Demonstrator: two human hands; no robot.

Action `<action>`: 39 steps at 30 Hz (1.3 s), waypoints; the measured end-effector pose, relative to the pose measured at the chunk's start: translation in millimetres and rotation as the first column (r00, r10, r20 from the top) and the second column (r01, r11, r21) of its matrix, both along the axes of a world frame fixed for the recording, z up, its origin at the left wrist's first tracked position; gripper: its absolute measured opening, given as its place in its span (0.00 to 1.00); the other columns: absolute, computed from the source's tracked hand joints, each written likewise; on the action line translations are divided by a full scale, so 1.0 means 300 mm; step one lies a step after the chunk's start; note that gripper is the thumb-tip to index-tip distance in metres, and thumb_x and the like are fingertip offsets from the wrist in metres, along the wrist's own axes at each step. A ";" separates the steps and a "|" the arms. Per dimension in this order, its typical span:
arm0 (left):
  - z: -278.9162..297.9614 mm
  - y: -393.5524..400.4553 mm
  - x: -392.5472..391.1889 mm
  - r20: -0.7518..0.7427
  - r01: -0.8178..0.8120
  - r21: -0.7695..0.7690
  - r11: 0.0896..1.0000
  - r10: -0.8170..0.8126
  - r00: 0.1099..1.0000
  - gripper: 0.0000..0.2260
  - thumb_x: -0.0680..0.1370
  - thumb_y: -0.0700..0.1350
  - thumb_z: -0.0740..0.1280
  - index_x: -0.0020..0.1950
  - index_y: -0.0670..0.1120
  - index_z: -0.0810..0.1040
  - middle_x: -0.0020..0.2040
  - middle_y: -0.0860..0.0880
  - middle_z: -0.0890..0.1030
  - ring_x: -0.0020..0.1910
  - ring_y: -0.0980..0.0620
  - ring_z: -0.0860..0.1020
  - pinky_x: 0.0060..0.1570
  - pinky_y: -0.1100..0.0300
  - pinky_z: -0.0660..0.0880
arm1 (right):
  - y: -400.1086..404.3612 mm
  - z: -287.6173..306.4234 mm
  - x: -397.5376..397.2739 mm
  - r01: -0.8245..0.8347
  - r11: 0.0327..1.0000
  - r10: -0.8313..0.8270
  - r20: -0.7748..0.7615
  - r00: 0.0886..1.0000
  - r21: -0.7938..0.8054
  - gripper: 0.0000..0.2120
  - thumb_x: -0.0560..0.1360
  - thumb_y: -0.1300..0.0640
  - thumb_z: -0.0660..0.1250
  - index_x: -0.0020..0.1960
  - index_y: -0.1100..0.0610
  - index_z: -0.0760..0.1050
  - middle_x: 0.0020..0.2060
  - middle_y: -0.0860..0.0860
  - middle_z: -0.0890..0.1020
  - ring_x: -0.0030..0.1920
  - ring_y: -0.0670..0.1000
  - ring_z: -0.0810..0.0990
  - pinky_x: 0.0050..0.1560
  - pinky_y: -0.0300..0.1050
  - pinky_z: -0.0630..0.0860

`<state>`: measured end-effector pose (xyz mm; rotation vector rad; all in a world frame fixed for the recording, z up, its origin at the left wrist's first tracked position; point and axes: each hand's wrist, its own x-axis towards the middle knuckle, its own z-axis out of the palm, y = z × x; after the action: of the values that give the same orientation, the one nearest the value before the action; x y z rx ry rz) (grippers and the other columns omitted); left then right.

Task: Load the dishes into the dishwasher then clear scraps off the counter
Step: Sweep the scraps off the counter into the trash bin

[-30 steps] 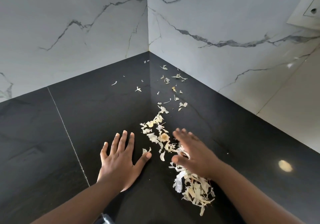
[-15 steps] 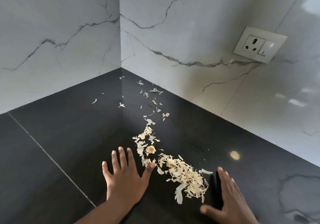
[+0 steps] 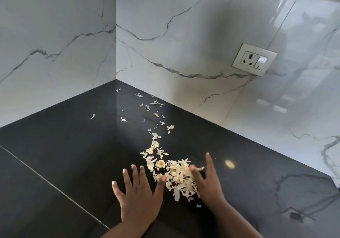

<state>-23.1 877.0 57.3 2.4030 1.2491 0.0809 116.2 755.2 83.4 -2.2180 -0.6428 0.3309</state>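
Two flat hands, left hand [image 3: 138, 203], right hand [image 3: 209, 184], fingers straight, flanking scraps [image 3: 179, 176] on counter [image 3: 64, 155]

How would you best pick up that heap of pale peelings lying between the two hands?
Probably scoop rather than pinch. The heap of peelings is loose, thin flakes flat on the black counter, so no single part offers a grip. Close in low from both sides, left hand and right hand cupped toward each other.

A polished black stone counter [image 3: 77, 156], glossy white veined marble wall tiles [image 3: 184, 26], dry papery pale scraps [image 3: 181, 179] and a smooth white plastic socket plate [image 3: 254, 59] are seen.
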 end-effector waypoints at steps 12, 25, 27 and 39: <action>0.025 0.485 -0.022 0.291 0.077 0.062 0.995 -0.092 0.952 0.39 0.73 0.71 0.48 0.78 0.50 0.53 0.79 0.51 0.48 0.77 0.53 0.44 0.74 0.54 0.45 | -0.198 -0.093 0.403 0.124 0.756 0.084 0.283 0.955 -0.643 0.48 0.68 0.24 0.36 0.78 0.53 0.38 0.78 0.53 0.40 0.77 0.52 0.37 0.77 0.51 0.40; -0.038 1.107 0.146 -0.018 0.054 0.223 0.973 -0.051 0.999 0.40 0.75 0.68 0.53 0.78 0.43 0.52 0.79 0.44 0.50 0.77 0.45 0.47 0.74 0.48 0.45 | 0.154 -0.096 0.551 -0.191 0.732 0.427 0.223 0.876 -0.654 0.45 0.71 0.26 0.36 0.77 0.54 0.35 0.74 0.50 0.34 0.75 0.51 0.33 0.75 0.47 0.35; -0.044 1.145 0.181 0.006 0.070 0.214 0.974 -0.073 0.997 0.39 0.75 0.67 0.54 0.78 0.44 0.52 0.79 0.44 0.50 0.77 0.46 0.48 0.74 0.48 0.45 | 0.208 -0.070 0.556 -0.385 0.750 0.535 0.152 0.831 -0.537 0.40 0.74 0.30 0.41 0.78 0.52 0.41 0.76 0.45 0.41 0.76 0.45 0.38 0.72 0.36 0.35; -0.029 1.332 0.339 -0.023 0.205 0.129 0.970 -0.203 0.979 0.57 0.59 0.82 0.37 0.79 0.47 0.44 0.79 0.48 0.45 0.77 0.51 0.42 0.75 0.52 0.40 | 0.452 -0.120 0.783 -0.284 0.755 0.527 0.290 0.799 -0.591 0.52 0.60 0.23 0.22 0.76 0.49 0.36 0.75 0.43 0.39 0.74 0.41 0.35 0.72 0.37 0.34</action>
<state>78.5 1276.7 48.5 2.6337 1.0219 0.0916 351.1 890.8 47.6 -2.6845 -1.4705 0.2380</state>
